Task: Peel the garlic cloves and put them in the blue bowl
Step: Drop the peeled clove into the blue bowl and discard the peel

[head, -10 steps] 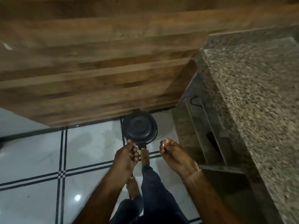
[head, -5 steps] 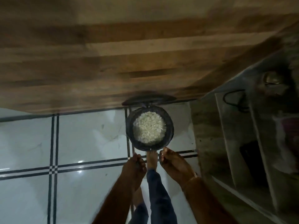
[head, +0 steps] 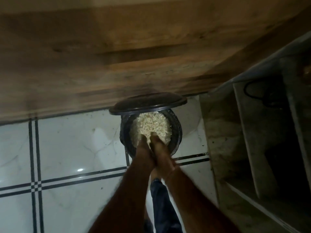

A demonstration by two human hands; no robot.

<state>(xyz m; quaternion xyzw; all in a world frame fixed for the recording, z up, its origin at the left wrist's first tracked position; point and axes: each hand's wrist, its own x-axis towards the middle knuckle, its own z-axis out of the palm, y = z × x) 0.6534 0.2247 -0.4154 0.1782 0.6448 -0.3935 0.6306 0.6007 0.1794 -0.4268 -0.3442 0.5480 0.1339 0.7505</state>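
A black pedal bin stands on the floor with its lid tipped up. It is full of pale garlic skins. My left hand and my right hand are pressed side by side over the bin's near rim, fingers pointing down at the skins. Both hands are blurred, and a pale scrap shows between the fingertips. No blue bowl or garlic clove is in view.
A wooden cabinet front rises behind the bin. White floor tiles with black lines spread to the left. Stone shelves stand at the right. My foot and dark trouser leg are below the hands.
The bin lid has swung open, showing the skins. My hands came together and moved forward over the bin. The view has dropped closer to the bin.
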